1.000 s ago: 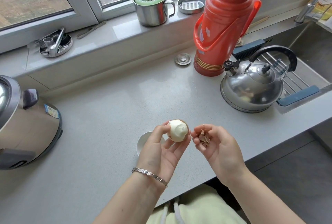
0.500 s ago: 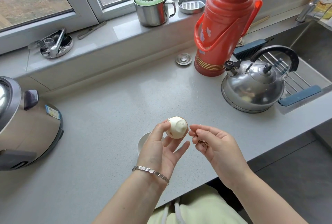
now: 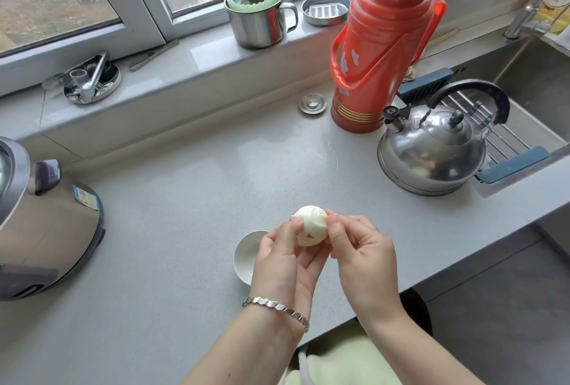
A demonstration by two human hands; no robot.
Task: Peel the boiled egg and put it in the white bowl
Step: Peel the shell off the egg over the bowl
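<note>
**Two hands closed on an almost bare egg beside the bowl**

Two hands meet over the pale grey stone counter (image 3: pixel 185 199), both clamped on one pale, oval boiled egg (image 3: pixel 310 225). The left hand (image 3: pixel 283 261), with a silver link bracelet (image 3: pixel 274 306) at its wrist, cradles the egg from below on curled fingers, and its thumb presses the egg's left side. The right hand (image 3: pixel 364 255) pinches the egg's right side between thumb and forefinger, with its other fingers curled in behind. The egg is mostly white and smooth; a few small brown flecks of shell cling low on its front.

The small round white bowl (image 3: pixel 245 256) stands on the counter near the front edge. The egg is held off the counter just right of the bowl and a little beyond it, not in it. The left hand covers the bowl's right part, so what the bowl holds there cannot be seen; the visible part looks bare.

Far right of the bowl and beyond it sits a shiny domed steel kettle (image 3: pixel 431 150) with a black arched handle, and just behind that a tall red plastic thermos flask (image 3: pixel 379 45). A small round metal sink plug (image 3: pixel 312 103) lies beyond the bowl, close to the flask's base. Well to the bowl's left stands a bronze-coloured rice cooker (image 3: pixel 46 215). On the window sill far beyond the bowl stands a steel mug (image 3: pixel 256 20) with a green lid.
</note>
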